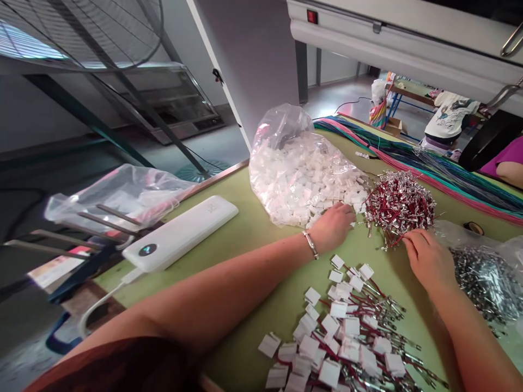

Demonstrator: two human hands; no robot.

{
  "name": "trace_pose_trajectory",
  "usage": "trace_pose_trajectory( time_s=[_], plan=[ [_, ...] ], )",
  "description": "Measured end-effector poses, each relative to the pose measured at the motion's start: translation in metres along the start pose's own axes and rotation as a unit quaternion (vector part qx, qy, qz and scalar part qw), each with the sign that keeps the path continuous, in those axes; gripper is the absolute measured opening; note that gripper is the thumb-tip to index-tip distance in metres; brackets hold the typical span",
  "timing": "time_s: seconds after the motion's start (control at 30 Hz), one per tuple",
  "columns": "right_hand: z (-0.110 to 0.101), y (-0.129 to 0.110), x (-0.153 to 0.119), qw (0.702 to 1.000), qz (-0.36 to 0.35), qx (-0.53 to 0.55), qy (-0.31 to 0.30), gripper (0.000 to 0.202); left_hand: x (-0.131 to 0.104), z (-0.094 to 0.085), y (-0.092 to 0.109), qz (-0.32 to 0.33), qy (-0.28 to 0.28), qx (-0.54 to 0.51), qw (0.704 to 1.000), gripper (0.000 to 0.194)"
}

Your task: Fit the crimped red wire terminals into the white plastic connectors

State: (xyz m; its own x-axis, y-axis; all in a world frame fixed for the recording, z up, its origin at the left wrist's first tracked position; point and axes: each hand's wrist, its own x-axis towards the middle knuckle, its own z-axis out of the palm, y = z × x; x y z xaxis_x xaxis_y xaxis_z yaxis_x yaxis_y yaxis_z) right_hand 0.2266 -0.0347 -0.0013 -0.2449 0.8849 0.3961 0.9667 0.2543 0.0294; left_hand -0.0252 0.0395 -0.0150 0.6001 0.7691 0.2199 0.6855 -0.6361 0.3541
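At the mouth of a clear plastic bag [281,128], my left hand [333,226] reaches among loose white connector housings [300,174]. Its fingers are curled together, and whatever they hold is hidden. My right hand [431,261] is at the near edge of a heap of short red wires [400,204] with metal terminals. Thumb and fingers are closed at a red wire there. Nearer to me, between my forearms, lies a pile of white housings with red wires [339,326] fitted, their metal ends pointing right.
A white power bank [182,234] with a cable lies left. Metal prongs [102,226] and a plastic bag [134,185] are beside it. Right is a bag of dark metal terminals [486,283]. Long coloured wires [433,169] run along the back, near a tape roll [474,228]. People sit beyond.
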Motion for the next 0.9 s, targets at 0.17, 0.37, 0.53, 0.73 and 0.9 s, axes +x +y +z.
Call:
trace_pose_trajectory(
  time_s=[0.17,0.37,0.53,0.73,0.9],
  plan=[
    [-0.003,-0.005,0.001,0.993,0.053,-0.012,-0.102,0.021,-0.002,0.002,0.002,-0.006,-0.003,-0.029,1.0,0.02],
    [-0.012,0.002,0.005,0.983,0.164,0.072,-0.027,0.025,-0.001,-0.002,0.01,-0.107,0.058,-0.286,0.95,0.026],
    [-0.02,-0.017,0.005,0.899,0.233,0.362,-0.074,0.025,-0.003,-0.003,0.025,-0.203,-0.03,-0.567,0.798,0.021],
    [-0.019,-0.039,0.0,0.79,0.281,0.524,-0.149,0.029,-0.008,0.001,0.036,-0.191,-0.05,-0.666,0.719,0.022],
    [-0.014,-0.049,-0.003,0.723,0.283,0.615,-0.138,0.031,-0.006,-0.006,0.042,-0.226,-0.093,-0.684,0.687,0.013]
  ],
)
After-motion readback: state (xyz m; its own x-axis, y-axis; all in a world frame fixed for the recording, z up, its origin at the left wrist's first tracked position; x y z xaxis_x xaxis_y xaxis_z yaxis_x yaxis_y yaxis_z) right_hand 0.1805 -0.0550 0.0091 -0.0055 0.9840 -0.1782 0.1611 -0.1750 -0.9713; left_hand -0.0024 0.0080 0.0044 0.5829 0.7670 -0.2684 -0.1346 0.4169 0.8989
